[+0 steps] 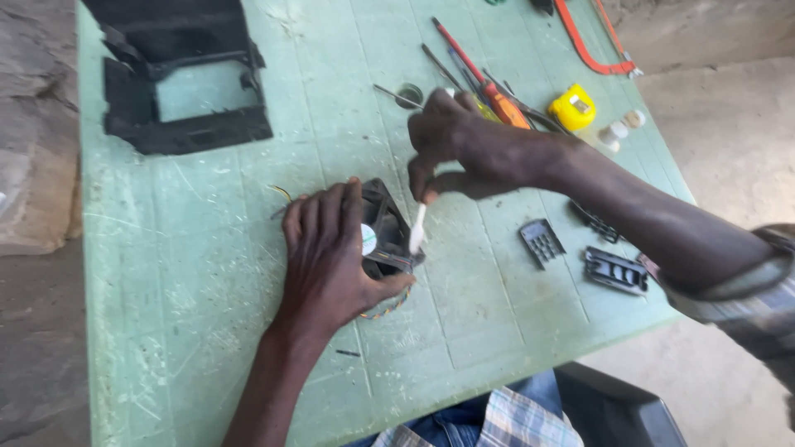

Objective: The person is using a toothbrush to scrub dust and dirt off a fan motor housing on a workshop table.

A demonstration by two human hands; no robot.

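My left hand [331,257] grips a small black cooling fan [385,232], holding it tilted on its edge on the green table [207,273]. A round white sticker sits on the fan's hub, and thin coloured wires trail from under it. My right hand [468,149] pinches a white cotton swab [417,229] whose tip touches the fan's right side.
A black plastic frame [178,79] lies at the table's far left. Screwdrivers [484,79], a yellow tape measure [573,108], small white caps [617,131] and an orange cord [584,45] lie at the far right. Two small black parts [542,242] [614,271] rest near the right edge.
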